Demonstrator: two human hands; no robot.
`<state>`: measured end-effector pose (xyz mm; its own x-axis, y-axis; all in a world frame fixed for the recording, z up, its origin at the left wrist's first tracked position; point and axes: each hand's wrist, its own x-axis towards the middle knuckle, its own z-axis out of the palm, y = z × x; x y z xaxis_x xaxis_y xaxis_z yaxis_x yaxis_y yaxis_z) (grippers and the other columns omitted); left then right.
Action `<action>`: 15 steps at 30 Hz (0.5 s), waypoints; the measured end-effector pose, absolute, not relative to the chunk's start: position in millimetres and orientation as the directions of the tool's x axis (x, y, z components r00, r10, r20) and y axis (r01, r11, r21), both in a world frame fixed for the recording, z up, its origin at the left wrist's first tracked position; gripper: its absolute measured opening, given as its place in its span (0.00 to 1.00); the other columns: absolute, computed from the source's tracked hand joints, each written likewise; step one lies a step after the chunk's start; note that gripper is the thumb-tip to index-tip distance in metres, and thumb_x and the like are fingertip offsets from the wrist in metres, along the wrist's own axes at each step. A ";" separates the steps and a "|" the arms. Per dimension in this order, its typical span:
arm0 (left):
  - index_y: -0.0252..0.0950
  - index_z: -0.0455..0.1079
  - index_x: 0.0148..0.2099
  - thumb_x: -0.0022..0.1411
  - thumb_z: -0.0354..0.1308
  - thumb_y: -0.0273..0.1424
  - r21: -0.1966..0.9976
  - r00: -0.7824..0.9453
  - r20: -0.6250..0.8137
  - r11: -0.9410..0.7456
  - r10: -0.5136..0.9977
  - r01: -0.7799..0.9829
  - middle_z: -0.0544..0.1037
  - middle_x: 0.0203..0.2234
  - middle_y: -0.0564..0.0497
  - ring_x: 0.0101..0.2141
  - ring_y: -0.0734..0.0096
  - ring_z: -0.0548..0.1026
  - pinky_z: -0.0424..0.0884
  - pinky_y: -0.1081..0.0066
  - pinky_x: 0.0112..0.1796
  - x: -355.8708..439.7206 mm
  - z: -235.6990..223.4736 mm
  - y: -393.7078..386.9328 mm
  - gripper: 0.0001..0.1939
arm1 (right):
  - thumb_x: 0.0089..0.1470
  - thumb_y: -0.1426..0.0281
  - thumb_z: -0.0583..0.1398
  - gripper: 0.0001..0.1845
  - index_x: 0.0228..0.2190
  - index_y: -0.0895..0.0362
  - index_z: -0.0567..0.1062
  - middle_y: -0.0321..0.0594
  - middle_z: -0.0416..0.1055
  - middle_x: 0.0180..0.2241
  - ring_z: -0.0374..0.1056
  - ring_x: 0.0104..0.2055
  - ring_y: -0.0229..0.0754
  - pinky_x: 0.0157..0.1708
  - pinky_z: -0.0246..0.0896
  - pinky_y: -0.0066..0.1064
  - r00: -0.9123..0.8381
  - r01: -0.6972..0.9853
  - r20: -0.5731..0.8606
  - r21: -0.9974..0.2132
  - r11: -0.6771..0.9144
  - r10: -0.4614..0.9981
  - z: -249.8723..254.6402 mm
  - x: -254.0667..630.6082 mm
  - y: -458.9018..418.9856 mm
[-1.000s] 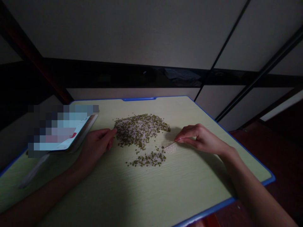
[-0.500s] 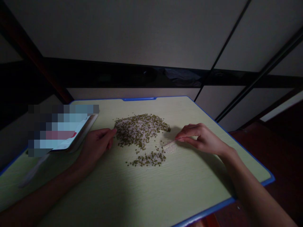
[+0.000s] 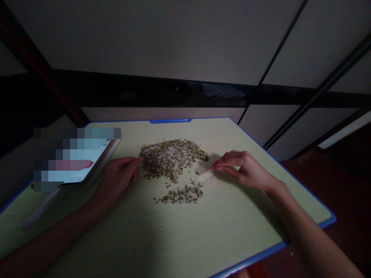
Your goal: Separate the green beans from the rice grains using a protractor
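Right fingers (image 3: 224, 161) pinch a thin stick (image 3: 205, 170); left fingers (image 3: 134, 175) curl closed beside the bean pile (image 3: 172, 157).

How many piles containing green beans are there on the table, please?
2. The large pile is beside the left hand; the small pile is nearer the camera, left of the right hand. Anything behind the screen device would be hidden.
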<state>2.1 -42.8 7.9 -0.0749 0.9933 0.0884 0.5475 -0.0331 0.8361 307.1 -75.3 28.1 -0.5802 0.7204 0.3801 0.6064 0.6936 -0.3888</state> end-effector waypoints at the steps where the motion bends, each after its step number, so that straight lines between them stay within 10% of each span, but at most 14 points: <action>1: 0.39 0.55 0.11 0.49 0.49 0.45 0.835 -0.076 0.090 -0.033 0.993 0.550 0.57 0.07 0.60 0.13 0.78 0.57 0.54 0.74 0.20 2.0 8.1 -43.0 0.21 | 0.55 0.73 0.55 0.13 0.36 0.54 0.79 0.41 0.78 0.32 0.72 0.33 0.41 0.34 0.65 0.34 -0.573 0.612 0.381 -0.389 0.689 0.725 27.9 307.1 -75.2; 15: 0.39 0.56 0.12 0.49 0.50 0.45 0.837 -0.076 0.087 -0.031 0.993 0.546 0.58 0.07 0.60 0.13 0.78 0.57 0.54 0.74 0.19 -0.4 4.4 -41.3 0.21 | 0.56 0.73 0.54 0.14 0.40 0.53 0.77 0.40 0.77 0.36 0.72 0.35 0.40 0.34 0.66 0.31 -0.519 0.649 0.346 -0.437 0.623 0.782 22.6 300.3 -71.5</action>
<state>-0.4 -41.3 4.4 -0.0760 0.9933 0.0869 0.5464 -0.0314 0.8369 300.3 -71.5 22.6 -0.5187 0.7819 0.3459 0.6486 0.6234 -0.4367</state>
